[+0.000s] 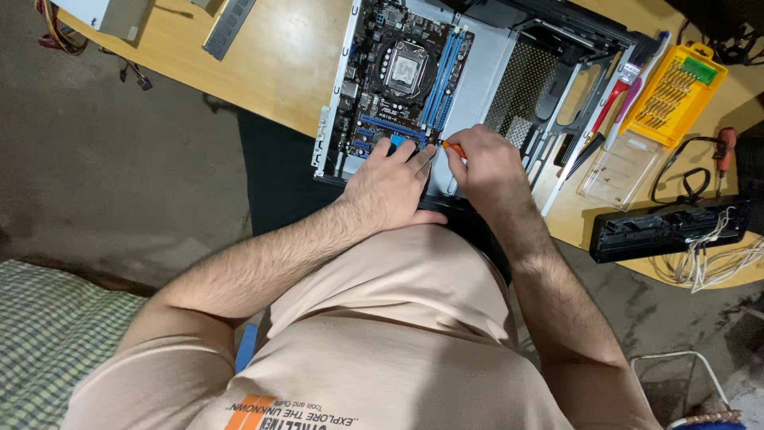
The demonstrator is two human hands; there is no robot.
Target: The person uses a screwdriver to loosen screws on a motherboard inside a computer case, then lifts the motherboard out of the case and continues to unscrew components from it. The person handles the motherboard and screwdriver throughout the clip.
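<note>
Hands meet over the open computer case [509, 72] at the near edge of the tabletop [278, 64]. The right hand [489, 163] has its fingers closed on a small orange screwdriver [454, 147], its tip at the near corner of the circuit board [402, 80]. The left hand [394, 187] lies flat on the case beside it, fingers together. A yellow bit box [676, 91] sits near the right edge.
</note>
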